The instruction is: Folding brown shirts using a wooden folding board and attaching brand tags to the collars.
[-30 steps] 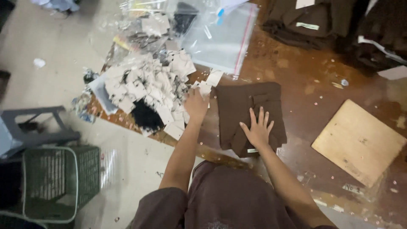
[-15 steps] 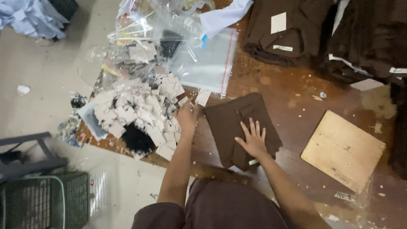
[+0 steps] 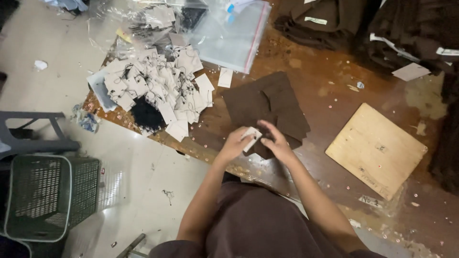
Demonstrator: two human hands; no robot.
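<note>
Both my hands meet over the near edge of the folded brown garment [image 3: 267, 111], which lies flat on the counter [image 3: 334, 81]. My left hand [image 3: 234, 143] has its grip closed on a small white paper tag [image 3: 251, 138], pinched between thumb and fingers; the tag sits right at the garment's near edge, touching or just above the cloth, can't tell which. My right hand [image 3: 277, 142] is just beside it on the other side, fingers curled toward the tag, grip half closed and seemingly touching the tag's far end, but whether it truly pinches it is not clear. The tag's long axis runs slantwise from my left hand up toward the garment's middle. Left hand is the one nearer the tag, in fact holding it; the garment lies straight ahead of both grips, its long side angled away to the right. Left of the garment, well apart from my hands, a big heap of loose white tags with black strings [image 3: 153, 91]. Beyond the garment, a clear plastic bag with a red strip [image 3: 229, 38]. Right of the garment, a bare square wooden board [image 3: 375, 150]. Farther back, dark folded garments in piles [image 3: 330, 19]. Down on the floor left, a green mesh basket [image 3: 43, 196].
</note>
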